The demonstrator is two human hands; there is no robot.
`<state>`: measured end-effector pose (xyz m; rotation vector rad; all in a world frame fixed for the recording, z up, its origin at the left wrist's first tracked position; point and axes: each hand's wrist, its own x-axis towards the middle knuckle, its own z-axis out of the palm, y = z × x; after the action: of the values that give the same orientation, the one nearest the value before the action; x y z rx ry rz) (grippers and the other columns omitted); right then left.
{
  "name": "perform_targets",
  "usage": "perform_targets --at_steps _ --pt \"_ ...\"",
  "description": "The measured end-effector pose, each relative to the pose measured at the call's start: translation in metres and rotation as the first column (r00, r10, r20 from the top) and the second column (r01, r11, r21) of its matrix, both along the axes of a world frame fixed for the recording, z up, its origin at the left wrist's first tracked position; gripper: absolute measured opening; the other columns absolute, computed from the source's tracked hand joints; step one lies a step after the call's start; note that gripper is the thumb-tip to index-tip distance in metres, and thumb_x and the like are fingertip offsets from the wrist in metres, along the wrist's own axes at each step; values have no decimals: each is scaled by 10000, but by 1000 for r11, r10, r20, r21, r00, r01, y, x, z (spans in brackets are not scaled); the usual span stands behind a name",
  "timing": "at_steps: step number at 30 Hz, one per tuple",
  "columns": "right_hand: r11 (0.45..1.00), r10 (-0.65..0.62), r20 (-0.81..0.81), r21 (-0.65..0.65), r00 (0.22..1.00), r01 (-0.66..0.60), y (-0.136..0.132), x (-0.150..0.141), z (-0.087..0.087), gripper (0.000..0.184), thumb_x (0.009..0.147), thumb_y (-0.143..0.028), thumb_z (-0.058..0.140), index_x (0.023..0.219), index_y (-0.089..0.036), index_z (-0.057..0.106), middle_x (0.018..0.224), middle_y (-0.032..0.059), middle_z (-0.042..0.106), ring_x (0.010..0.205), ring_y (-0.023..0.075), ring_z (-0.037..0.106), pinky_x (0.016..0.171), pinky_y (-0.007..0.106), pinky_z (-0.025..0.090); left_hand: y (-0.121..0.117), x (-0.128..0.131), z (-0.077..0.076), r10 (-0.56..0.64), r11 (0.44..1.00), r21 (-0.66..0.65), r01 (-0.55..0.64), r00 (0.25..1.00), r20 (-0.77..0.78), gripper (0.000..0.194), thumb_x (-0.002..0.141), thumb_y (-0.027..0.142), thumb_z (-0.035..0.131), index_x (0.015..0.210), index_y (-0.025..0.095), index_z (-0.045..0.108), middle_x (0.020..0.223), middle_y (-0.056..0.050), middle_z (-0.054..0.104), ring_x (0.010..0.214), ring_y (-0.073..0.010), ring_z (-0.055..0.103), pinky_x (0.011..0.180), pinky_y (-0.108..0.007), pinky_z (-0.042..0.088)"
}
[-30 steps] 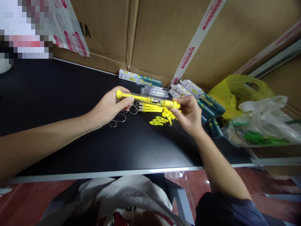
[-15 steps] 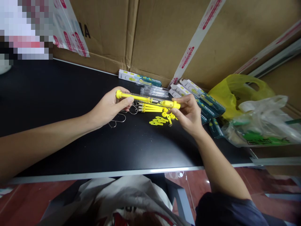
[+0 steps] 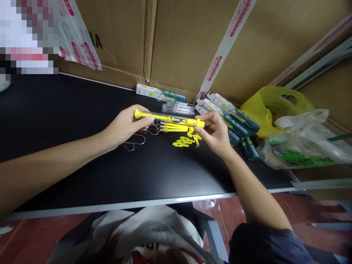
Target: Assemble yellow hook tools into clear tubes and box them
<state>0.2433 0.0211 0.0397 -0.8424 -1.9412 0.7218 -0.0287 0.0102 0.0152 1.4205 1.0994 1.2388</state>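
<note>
Left forearm enters from the lower left of the frame; left hand (image 3: 125, 126) sits left of centre, fingers curled shut, thumb pad pressed on the capped left end of the yellow tube (image 3: 167, 118). Tube is held off the black table (image 3: 68, 110), long axis running near horizontal across the frame, left end very slightly higher than the right, so it spans hand to hand with a bare stretch in the middle. Under the left hand, on the table, bent wire hooks (image 3: 134, 141) lie loose, just below and right of the knuckles. Below the tube's midsection, a bundle of yellow rods (image 3: 174, 127) lies parallel to it, close under it but apart. Further right and lower, small yellow plastic bits (image 3: 184, 141) are scattered near the right fingertips. Right hand (image 3: 216, 132), right of centre, pinches the tube's thicker yellow right end between thumb and forefinger, other fingers loosely curled beneath; right arm runs down to the lower right. Both hands are equally on the tube, one per end, neither nearer. Behind the tube, upper centre, a clear tube (image 3: 177, 107) and boxed packs (image 3: 161, 93) lie against the cardboard wall (image 3: 187, 40). More green-and-white packs (image 3: 233, 119) are fanned out right of the right hand, then a yellow bag (image 3: 272, 106) and a clear plastic bag (image 3: 302, 143) at far right.
</note>
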Motion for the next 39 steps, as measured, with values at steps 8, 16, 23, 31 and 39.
perform_targets --at_steps 8,16,23,31,39 --pt "998 -46 -99 41 994 50 3 -2 -3 327 798 -424 721 1031 -234 592 895 1 620 709 117 626 648 257 592 1 -4 -2 -47 995 68 68 961 -274 314 707 418 749 909 182 706 850 -37 721 716 -162 633 622 -244 481" --pt "999 -19 -145 41 989 26 -3 -3 -2 268 812 -302 721 1055 -238 630 919 -1 618 720 107 625 665 254 575 -3 -6 -2 -83 970 171 172 898 -432 372 831 456 634 1110 220 705 1095 -59 728 952 -232 663 827 -326 520" --pt "995 -65 -140 64 988 74 -5 -4 -1 314 797 -352 733 1068 -220 645 977 24 636 747 116 625 671 252 579 -8 -4 1 -47 934 272 232 833 -551 380 869 411 602 1191 220 665 1210 -37 694 1140 -236 614 1032 -351 426" --pt "995 -59 -208 68 976 75 -6 -8 3 278 794 -365 740 1035 -257 656 898 2 646 661 105 627 603 234 579 -12 -2 2 -61 920 283 272 812 -580 375 894 407 568 1191 193 650 1189 -42 696 1081 -210 632 965 -299 446" --pt "995 -66 -300 -90 952 40 3 -4 1 330 795 -420 727 1076 -269 639 826 -15 623 593 101 593 591 259 590 -27 3 11 -179 922 237 306 880 -441 474 873 411 602 1305 219 566 810 4 637 654 -112 570 645 -232 463"
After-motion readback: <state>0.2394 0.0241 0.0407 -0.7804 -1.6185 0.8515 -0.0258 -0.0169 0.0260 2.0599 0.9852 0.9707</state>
